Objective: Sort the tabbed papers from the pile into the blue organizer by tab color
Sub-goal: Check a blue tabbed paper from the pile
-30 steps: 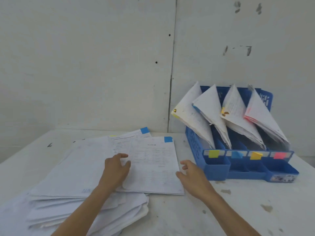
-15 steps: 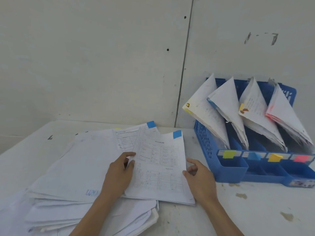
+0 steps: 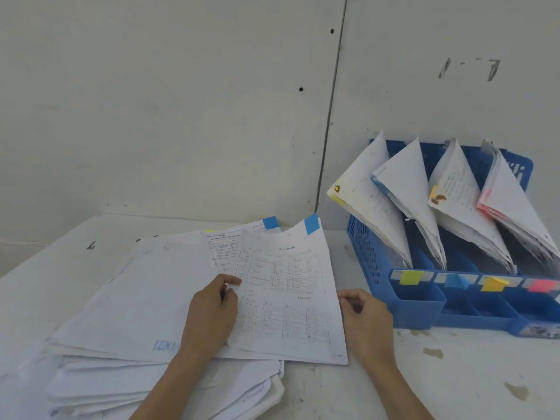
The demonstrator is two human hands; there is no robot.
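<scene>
Both hands are holding the blue-tabbed sheet (image 3: 288, 304) at lower centre of the frame, where it is lying on top of the paper pile (image 3: 121, 313). The left hand (image 3: 212, 313) is pinching the sheet's left edge between thumb and curled fingers. The right hand (image 3: 368, 324) is curling its fingers round the right edge.

The sheet's blue tab (image 3: 312, 224) is pointing toward the blue organizer (image 3: 363, 253) at right.

Recommended procedure, as a judgement: lift the single sheet clear — checking that no sheet beneath is clinging — and feed it into the second slot from the left, behind the blue label (image 3: 454, 281).

Pile and organizer are sitting on a stained white table (image 3: 454, 386) against a bare, scuffed white wall (image 3: 151, 101).
</scene>
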